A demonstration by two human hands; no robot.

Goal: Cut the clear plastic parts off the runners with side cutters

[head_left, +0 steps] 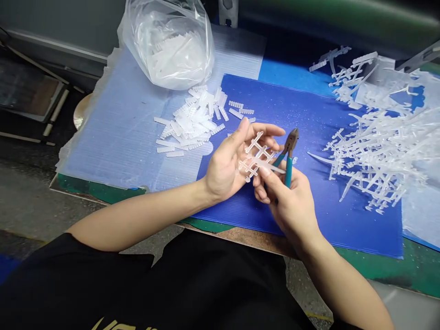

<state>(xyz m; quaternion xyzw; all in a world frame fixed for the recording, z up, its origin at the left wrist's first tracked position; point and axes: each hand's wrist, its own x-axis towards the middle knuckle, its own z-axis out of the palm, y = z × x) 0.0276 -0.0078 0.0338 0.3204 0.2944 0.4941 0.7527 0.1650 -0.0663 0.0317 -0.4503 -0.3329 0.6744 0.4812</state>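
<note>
My left hand (231, 160) lies palm up over the blue corrugated sheet (319, 215), its fingers curled round a translucent white plastic sprue (256, 156) with cross-shaped branches. My right hand (288, 201) is closed on a pair of teal-handled cutting pliers (289, 151) whose jaws point up beside the sprue. The right thumb and forefinger also touch a thin runner of the sprue.
A heap of cut comb-like plastic pieces (194, 121) lies to the left on a pale corrugated sheet (117, 128). Behind it stands a clear bag of such pieces (172, 43). A large tangle of white sprues (381, 142) fills the right side.
</note>
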